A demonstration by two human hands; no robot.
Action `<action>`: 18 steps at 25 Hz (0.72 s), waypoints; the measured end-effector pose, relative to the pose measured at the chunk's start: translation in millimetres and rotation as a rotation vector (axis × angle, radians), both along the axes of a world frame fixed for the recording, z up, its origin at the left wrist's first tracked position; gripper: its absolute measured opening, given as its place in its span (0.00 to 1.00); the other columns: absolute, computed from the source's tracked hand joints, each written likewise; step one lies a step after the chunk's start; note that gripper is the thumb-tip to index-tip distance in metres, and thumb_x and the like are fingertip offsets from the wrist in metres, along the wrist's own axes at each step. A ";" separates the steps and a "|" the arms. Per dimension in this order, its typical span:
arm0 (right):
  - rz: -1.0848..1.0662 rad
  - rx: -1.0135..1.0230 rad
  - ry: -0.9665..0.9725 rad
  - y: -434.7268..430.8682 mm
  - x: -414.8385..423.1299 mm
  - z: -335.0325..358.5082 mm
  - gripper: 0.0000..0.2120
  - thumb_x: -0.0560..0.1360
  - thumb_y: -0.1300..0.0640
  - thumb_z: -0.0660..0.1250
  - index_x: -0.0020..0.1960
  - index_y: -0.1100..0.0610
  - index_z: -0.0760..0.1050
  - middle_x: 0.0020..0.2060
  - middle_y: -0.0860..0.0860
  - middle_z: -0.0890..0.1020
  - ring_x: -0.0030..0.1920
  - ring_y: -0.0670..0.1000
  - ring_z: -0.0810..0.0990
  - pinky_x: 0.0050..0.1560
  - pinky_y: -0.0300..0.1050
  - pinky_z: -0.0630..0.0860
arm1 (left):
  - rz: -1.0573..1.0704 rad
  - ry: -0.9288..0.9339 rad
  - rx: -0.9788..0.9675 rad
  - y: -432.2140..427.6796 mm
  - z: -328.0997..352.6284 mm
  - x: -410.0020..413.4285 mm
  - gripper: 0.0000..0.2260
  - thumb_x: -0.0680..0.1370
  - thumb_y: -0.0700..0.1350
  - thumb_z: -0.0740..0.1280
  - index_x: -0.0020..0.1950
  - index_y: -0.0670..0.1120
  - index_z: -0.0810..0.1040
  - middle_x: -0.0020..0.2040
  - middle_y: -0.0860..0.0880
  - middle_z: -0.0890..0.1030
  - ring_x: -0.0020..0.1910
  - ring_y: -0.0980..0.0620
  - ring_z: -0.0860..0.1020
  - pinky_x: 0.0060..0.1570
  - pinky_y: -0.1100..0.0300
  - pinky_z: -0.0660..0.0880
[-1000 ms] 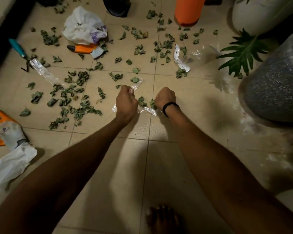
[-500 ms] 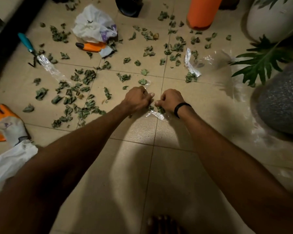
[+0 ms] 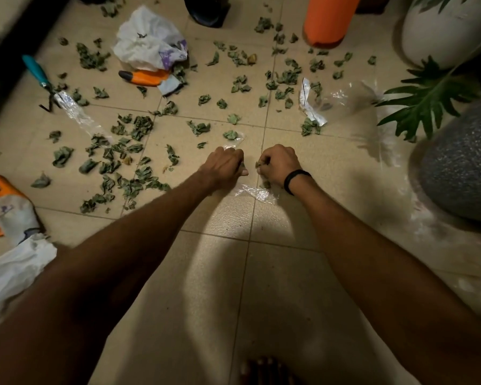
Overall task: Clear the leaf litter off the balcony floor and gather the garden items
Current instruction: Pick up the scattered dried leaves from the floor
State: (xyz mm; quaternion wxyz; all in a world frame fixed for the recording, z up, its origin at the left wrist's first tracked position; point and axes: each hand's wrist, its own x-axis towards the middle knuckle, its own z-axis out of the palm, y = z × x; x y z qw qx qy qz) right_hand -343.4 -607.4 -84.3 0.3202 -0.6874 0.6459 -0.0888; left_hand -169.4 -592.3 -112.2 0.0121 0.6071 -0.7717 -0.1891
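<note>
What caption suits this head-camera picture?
Left hand and right hand grip a clear plastic bag among dried green leaves on beige floor tiles.

We cannot see the fingertips curled under the left grip (image 3: pixel 225 165) or right grip (image 3: pixel 279 165), nor most of the clear plastic (image 3: pixel 257 193) beneath. Picture edges crop the orange pot (image 3: pixel 329 20) and glove (image 3: pixel 3 207).

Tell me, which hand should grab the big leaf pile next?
Probably left. The pile lies just beside the left hand, though it grips the bag; the right hand is farther away and pinches a leaf.
</note>
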 end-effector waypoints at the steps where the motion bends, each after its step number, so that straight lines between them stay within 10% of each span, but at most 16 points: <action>1: -0.097 0.042 -0.110 0.0 -4.2 0.4 0.02 0.70 0.61 0.75 0.39 0.57 0.83 0.39 0.50 0.85 0.44 0.49 0.83 0.46 0.41 0.79 | 0.009 0.009 0.019 -0.1 0.6 -1.9 0.16 0.79 0.54 0.68 0.54 0.41 0.74 0.51 0.41 0.80 0.46 0.44 0.75 0.47 0.50 0.71; 6: -0.548 0.369 -0.688 2.5 -20.3 9.0 0.06 0.72 0.69 0.73 0.44 0.60 0.79 0.50 0.60 0.82 0.47 0.56 0.85 0.40 0.46 0.84 | 0.237 0.285 0.048 8.6 11.5 -1.9 0.08 0.83 0.44 0.62 0.57 0.39 0.70 0.43 0.47 0.75 0.40 0.50 0.72 0.36 0.59 0.65; 12: 0.021 0.074 -0.043 18.8 -20.7 1.5 0.07 0.74 0.61 0.73 0.52 0.57 0.84 0.46 0.51 0.85 0.47 0.49 0.82 0.53 0.42 0.78 | 0.448 0.508 0.074 12.3 28.0 13.4 0.09 0.83 0.41 0.59 0.62 0.42 0.72 0.46 0.46 0.77 0.42 0.51 0.74 0.36 0.60 0.70; 18: 0.200 -0.078 0.179 37.5 6.6 -7.0 0.04 0.73 0.61 0.73 0.41 0.62 0.81 0.41 0.53 0.80 0.43 0.51 0.79 0.43 0.41 0.72 | 0.628 0.613 0.143 23.1 40.5 10.1 0.13 0.80 0.40 0.58 0.42 0.38 0.80 0.38 0.44 0.78 0.38 0.46 0.76 0.42 0.51 0.74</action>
